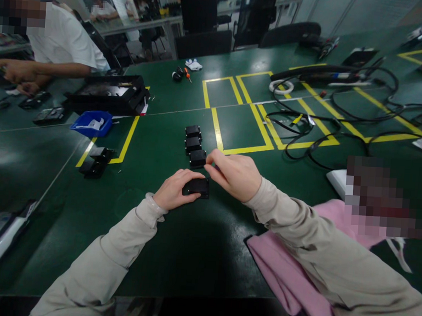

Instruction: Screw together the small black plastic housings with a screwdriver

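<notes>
My left hand (pixel 177 189) grips a flat black rectangular block (pixel 199 187) on the green table, thumb along its near edge and fingers over the far edge. Just above and right of that block is my right hand (pixel 233 172), its thumb and forefinger pinched together. The pinched fingertips are beside the nearest of three black blocks (pixel 193 143) that stand in a short row beyond my left hand. Whatever the right fingertips hold, if anything, is too small to make out. Small shiny bits show at the ends of the blocks in the row.
Left are more black blocks (pixel 98 160), a blue tray (pixel 93 123) and a large black case (pixel 109 92). A co-worker in a white shirt (pixel 66 34) works there. Black cables (pixel 305 130) lie right over yellow tape outlines. Pink cloth (pixel 289 277) sits under my right forearm.
</notes>
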A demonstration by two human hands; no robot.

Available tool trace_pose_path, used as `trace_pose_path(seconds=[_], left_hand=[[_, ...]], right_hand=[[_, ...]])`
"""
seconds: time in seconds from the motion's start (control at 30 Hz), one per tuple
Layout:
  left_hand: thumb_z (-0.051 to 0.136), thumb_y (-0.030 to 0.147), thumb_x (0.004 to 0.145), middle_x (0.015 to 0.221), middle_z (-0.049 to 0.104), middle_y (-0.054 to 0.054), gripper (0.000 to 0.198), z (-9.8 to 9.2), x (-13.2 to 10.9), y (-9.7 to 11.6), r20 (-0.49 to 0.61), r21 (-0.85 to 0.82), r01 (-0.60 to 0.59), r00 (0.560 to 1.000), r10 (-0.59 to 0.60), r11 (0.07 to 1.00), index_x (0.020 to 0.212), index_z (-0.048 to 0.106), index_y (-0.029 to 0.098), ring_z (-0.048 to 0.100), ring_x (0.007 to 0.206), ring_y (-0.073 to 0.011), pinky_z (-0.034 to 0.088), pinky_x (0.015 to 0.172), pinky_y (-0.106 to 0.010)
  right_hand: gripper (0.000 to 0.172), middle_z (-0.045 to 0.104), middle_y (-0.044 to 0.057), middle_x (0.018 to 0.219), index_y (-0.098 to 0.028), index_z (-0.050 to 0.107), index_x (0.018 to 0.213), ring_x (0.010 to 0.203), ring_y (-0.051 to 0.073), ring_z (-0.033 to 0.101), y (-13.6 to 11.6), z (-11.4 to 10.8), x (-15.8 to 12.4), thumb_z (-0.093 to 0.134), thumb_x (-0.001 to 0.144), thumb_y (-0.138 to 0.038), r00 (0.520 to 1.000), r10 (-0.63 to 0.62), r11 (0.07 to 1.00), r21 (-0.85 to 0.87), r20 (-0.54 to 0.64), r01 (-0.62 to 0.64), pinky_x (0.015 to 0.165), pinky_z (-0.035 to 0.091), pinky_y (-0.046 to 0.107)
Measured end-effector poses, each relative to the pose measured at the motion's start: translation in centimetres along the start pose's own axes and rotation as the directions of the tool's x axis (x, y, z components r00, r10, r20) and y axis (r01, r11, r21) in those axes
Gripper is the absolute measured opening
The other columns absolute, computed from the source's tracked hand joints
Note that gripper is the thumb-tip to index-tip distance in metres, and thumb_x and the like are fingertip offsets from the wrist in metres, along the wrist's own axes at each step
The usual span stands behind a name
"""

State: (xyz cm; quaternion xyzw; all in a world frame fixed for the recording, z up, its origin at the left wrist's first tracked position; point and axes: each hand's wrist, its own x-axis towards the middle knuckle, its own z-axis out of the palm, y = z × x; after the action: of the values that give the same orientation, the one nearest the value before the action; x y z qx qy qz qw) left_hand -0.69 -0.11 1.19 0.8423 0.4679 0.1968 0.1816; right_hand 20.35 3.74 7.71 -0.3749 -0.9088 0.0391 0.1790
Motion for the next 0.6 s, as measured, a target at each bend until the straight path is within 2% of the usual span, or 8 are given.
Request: trace_pose_path(seconds=[0.07, 0.17, 0.6], left_hand=[[0.064, 0.032, 0.084, 0.111, 0.062, -0.007, 0.04, 0.01, 0.0, -0.02, -0.002, 0.002, -0.006, 1.0, 0.006, 1.0, 0.121, 0.053, 0.02, 0.055, 0.102, -0.0232, 0.045, 0.089, -0.036], [0.063, 0.033, 0.084, 0.112, 0.062, -0.006, 0.04, 0.04, -0.02, -0.07, 0.002, 0.004, -0.002, 1.0, 0.002, 1.0, 0.121, 0.053, 0.021, 0.055, 0.103, -0.0235, 0.045, 0.09, -0.037], [0.06, 0.033, 0.086, 0.114, 0.061, -0.007, 0.039, -0.13, 0.01, 0.17, 0.027, 0.01, 0.001, 1.0, -0.001, 1.0, 0.123, 0.053, 0.023, 0.055, 0.104, -0.0249, 0.046, 0.091, -0.039]], right_hand=[[0.036, 0.069, 0.004, 0.071, -0.016, 0.059, 0.099, 0.062, 0.017, 0.061, -0.04, -0.03, 0.05, 0.034, 0.098, -0.042, 1.0, 0.005, 0.999, -0.036, 0.029, -0.004, 0.056, 0.025, 0.027], [0.037, 0.067, 0.004, 0.068, -0.016, 0.059, 0.094, 0.06, 0.016, 0.059, -0.09, -0.04, 0.08, 0.032, 0.099, -0.042, 0.999, 0.018, 0.998, -0.064, 0.027, -0.016, 0.055, 0.023, 0.027], [0.037, 0.066, 0.005, 0.07, -0.016, 0.059, 0.098, 0.058, 0.016, 0.058, 0.07, 0.17, 0.6, 0.031, 0.098, -0.04, 0.99, 0.142, 0.989, -0.032, -0.018, -0.142, 0.055, 0.024, 0.025]])
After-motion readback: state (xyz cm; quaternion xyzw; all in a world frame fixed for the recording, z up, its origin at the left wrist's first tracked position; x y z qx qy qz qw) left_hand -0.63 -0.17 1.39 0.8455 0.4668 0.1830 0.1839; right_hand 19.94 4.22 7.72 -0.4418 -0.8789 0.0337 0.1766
